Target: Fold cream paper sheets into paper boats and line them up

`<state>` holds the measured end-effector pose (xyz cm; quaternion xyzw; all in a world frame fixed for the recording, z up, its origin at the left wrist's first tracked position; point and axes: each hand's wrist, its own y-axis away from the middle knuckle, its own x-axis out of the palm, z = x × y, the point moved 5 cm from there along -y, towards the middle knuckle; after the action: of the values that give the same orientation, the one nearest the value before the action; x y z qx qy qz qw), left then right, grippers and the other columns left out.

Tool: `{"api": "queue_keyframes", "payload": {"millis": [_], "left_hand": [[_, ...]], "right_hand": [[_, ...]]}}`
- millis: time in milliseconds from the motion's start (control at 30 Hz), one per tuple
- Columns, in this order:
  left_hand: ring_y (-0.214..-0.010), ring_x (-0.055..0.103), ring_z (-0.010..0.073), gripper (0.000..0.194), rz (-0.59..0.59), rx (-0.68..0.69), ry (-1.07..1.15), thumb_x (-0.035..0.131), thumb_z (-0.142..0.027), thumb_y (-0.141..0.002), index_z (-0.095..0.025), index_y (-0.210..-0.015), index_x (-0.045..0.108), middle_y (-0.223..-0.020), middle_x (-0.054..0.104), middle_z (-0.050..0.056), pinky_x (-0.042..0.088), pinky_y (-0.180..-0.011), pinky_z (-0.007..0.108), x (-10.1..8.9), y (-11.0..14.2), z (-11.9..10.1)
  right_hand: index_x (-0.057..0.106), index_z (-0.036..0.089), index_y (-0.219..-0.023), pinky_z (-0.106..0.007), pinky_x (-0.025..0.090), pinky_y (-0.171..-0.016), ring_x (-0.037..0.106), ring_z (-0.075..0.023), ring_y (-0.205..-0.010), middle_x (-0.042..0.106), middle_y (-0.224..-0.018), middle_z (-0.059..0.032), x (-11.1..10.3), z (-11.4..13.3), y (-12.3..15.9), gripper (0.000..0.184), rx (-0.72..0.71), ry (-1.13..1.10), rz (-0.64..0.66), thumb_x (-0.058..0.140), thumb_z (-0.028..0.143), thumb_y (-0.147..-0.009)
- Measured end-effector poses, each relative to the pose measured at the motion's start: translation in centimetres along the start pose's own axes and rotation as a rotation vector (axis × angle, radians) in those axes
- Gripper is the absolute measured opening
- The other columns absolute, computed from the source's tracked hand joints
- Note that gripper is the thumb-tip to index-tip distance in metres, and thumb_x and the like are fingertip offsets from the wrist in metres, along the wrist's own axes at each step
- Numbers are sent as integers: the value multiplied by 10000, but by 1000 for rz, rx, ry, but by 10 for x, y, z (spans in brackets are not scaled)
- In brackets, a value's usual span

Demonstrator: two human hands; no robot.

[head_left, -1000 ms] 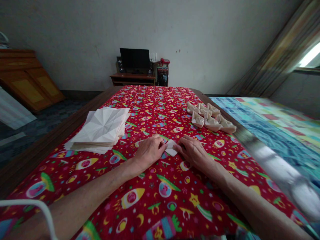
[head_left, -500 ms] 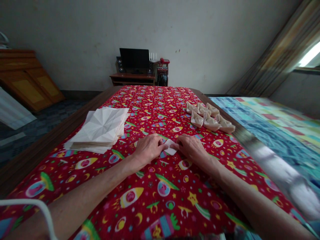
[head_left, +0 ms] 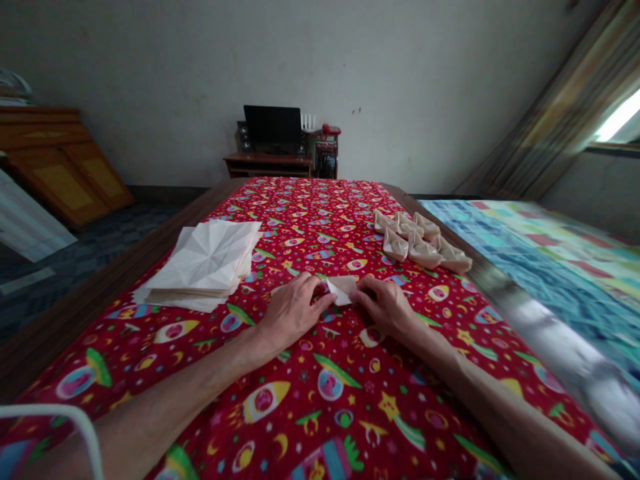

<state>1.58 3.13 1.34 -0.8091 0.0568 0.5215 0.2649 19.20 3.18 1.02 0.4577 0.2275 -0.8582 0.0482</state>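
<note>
A small folded piece of white paper [head_left: 342, 285] lies between my hands on the red tablecloth. Its upper part shows a cream-coloured face, its lower part a white one. My left hand [head_left: 295, 305] is closed on the paper's left side, thumb along the lower left edge. On the other side, my right hand [head_left: 386, 304] pinches the right corner between thumb and curled fingers. Off to the left sits a stack of creased paper sheets [head_left: 207, 260]. Several folded paper boats [head_left: 424, 251] stand grouped at the right.
The patterned red tablecloth [head_left: 327, 427] covers a dark wooden table [head_left: 165, 230]. A white cable [head_left: 75, 415] crosses my left forearm. Beyond the table stand a monitor [head_left: 273, 125] and a red telephone [head_left: 331, 129]. A bed [head_left: 500, 267] with a checked cover is at the right.
The paper now shows a cream upper face where mostly a small white piece was visible. My left thumb has slid slightly lower along its edge. The view has tilted slightly up.
</note>
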Motion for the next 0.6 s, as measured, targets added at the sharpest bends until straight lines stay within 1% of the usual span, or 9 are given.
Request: {"api": "queue_keyframes", "payload": {"millis": [67,133,300,400,467,500,533,600], "left_hand": [[-798,590,176,330,1,-7,19,443,-492,-894,-189,-839,561,-850,601,28,439,-673,267,0,1,0],[-775,593,176,318,-13,-8,73,441,-474,-898,-187,-832,560,-821,610,24,446,-686,278,-1,0,-2],[-740,588,148,76,-164,49,202,509,-217,-862,-178,-818,558,-800,620,21,457,-704,256,-8,-5,-9],[-742,589,136,70,-219,125,176,510,-141,-849,-173,-827,568,-807,618,18,460,-698,238,-18,-8,-11],[-796,586,146,96,-227,227,76,492,-119,-859,-168,-870,574,-856,610,29,461,-735,248,-28,-9,-16],[-828,578,158,111,-209,284,1,477,-116,-869,-166,-884,575,-876,602,36,459,-761,265,-33,-9,-19],[-831,568,167,121,-185,351,-73,460,-118,-881,-164,-867,571,-859,590,37,456,-766,277,-37,-8,-23],[-825,551,184,140,-127,432,-196,443,-148,-905,-158,-825,558,-832,569,41,449,-761,302,-42,-6,-31]], "right_hand": [[527,174,-665,-209,302,-517,453,-95,-521,540,-577,22,2,3,-1,192,39,-63,-21,524,262,-836],[498,177,-621,-208,288,-495,419,-87,-497,511,-549,29,5,9,-1,230,55,-91,-11,531,282,-823],[536,170,-647,-211,270,-486,418,-90,-505,499,-549,27,12,19,0,243,110,-91,71,542,343,-818],[553,168,-642,-215,251,-477,424,-88,-506,485,-546,32,11,24,0,293,84,-99,131,535,392,-829],[566,167,-645,-215,262,-478,434,-87,-505,494,-549,33,7,27,0,349,49,-157,136,489,428,-863],[576,166,-663,-214,279,-484,442,-88,-507,505,-554,31,3,28,0,361,42,-189,107,469,438,-877],[584,164,-690,-214,301,-495,452,-90,-513,519,-564,27,-2,29,1,357,39,-213,52,462,438,-885],[592,160,-788,-217,353,-540,486,-102,-555,564,-628,11,-14,32,2,284,7,-225,-108,496,411,-879]]}}
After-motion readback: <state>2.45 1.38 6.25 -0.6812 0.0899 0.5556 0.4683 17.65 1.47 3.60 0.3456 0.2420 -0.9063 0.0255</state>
